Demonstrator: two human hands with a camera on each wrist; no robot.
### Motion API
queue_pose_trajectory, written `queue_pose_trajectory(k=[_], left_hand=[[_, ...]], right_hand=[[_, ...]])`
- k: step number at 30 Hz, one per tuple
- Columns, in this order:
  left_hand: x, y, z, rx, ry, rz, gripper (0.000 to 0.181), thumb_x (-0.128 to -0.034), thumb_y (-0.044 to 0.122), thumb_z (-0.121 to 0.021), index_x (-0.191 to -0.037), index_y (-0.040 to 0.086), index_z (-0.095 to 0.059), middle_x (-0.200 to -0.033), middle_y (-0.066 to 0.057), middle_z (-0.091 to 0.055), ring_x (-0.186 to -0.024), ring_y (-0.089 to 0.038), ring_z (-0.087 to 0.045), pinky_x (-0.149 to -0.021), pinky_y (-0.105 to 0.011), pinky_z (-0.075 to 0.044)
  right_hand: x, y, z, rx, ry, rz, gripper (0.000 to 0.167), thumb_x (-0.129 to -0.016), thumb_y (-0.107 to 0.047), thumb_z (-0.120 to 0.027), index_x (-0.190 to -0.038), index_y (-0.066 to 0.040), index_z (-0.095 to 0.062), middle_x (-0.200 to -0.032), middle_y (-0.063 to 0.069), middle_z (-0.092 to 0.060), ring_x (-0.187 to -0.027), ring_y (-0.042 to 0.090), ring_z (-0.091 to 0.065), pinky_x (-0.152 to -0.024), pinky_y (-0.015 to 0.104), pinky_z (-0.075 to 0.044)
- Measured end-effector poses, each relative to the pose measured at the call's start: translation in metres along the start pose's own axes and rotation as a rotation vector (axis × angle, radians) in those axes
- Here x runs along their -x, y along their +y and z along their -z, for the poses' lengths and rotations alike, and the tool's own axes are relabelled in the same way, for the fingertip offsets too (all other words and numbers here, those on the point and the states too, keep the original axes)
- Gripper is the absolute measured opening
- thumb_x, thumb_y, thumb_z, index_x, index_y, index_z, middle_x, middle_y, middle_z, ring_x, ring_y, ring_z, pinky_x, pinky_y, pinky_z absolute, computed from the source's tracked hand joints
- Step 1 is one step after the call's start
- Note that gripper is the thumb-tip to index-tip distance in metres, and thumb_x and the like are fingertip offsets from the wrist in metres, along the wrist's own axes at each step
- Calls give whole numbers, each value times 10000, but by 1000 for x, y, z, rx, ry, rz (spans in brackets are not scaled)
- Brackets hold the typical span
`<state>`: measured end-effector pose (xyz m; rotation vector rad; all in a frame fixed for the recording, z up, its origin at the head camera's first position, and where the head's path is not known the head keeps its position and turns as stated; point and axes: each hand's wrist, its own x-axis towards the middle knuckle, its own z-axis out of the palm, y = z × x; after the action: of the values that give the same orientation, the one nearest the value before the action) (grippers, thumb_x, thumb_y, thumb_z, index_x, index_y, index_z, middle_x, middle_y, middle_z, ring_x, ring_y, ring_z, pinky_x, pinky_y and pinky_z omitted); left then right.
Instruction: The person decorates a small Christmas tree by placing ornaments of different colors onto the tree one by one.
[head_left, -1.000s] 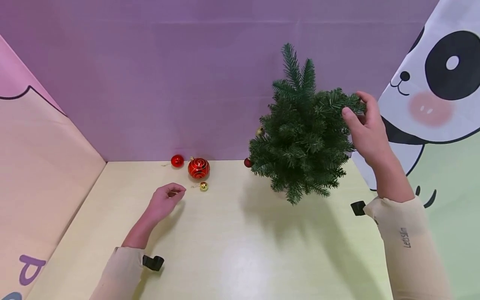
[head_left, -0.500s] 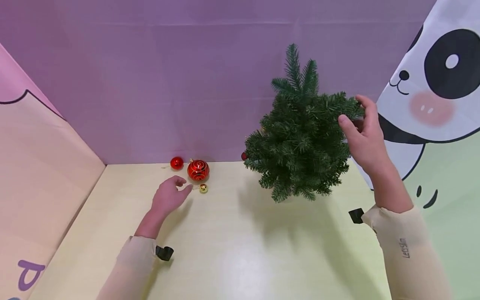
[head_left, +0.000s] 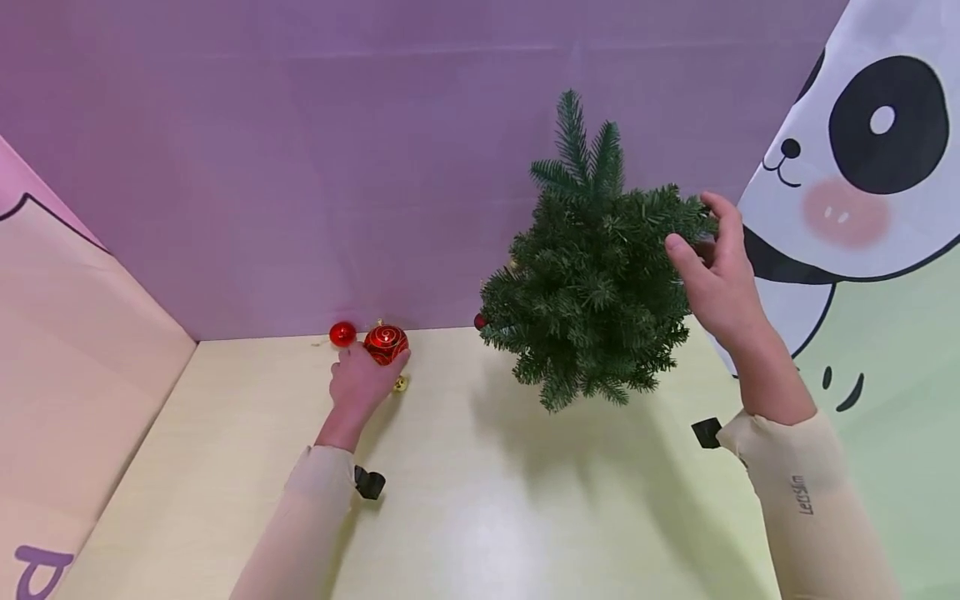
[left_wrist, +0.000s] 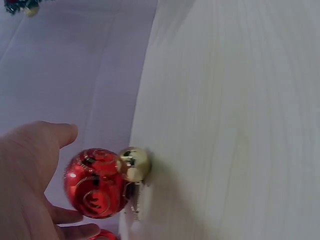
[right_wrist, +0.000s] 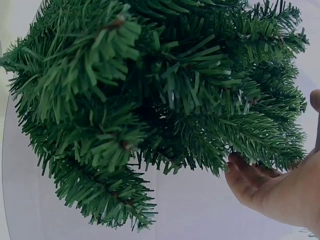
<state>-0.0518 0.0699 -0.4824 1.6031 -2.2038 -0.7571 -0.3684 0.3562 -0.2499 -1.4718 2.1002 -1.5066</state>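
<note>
My left hand (head_left: pixel 362 379) is around the near left side of the large red ball with gold swirls (head_left: pixel 387 340). In the left wrist view, the thumb stands apart from the large ball (left_wrist: pixel 96 184), with the fingers beside its lower side; contact is unclear. A small gold ball (left_wrist: pixel 134 164) lies next to it. The right hand (head_left: pixel 723 279) is at the upper right branch of the green tree (head_left: pixel 592 283). In the right wrist view, its fingers (right_wrist: pixel 245 180) touch the branch from below, while the thumb is apart from the foliage.
A smaller red ball (head_left: pixel 342 334) lies left of the large one. At the tree's left edge a dark red ball (head_left: pixel 480 321) shows. A purple backdrop (head_left: pixel 300 167) rises behind the pale table (head_left: pixel 450 467), with a panda print at the right.
My left hand has moved right and away from me to the large red ball, its fingers spreading. The right hand stays at the tree branch. The head view has shifted slightly.
</note>
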Motion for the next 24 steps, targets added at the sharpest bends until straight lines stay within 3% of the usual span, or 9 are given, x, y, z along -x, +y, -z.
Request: queue_pose_trajectory(k=[10,17,24], left_hand=[[-19,-2,-9,25,31,29,898,-809,579,-651,-1339,-78,-343,-1239,-264,-452,-1093,-469,-427,-858,-595,-441],[-13,-7,-8,51,31,82,932,-790,618,-656,-1346,-69,-360,-1259,-250,-468,-1104,-451,-427,-864,-577,-451],[-2,-11,-4,111,92,70,834,-786,556,-681,-1319,-32,-427,-1246,-216,-512,-1097,-439,-441,-851,-574,-451]], right_hand=[[-2,1,1,-20,6,11,657,-1005,-335,-466,-1536,-232,-94,-1488,156,-216,-1077,193,-463,-786,300,-339],[-2,4,0,-62,5,28,657,-1002,-312,-480,-1532,-218,-102,-1433,144,-263,-1030,190,-470,-769,302,-346],[0,7,-3,-126,-2,70,663,-998,-275,-499,-1528,-211,-104,-1315,108,-357,-1010,177,-500,-767,297,-363]])
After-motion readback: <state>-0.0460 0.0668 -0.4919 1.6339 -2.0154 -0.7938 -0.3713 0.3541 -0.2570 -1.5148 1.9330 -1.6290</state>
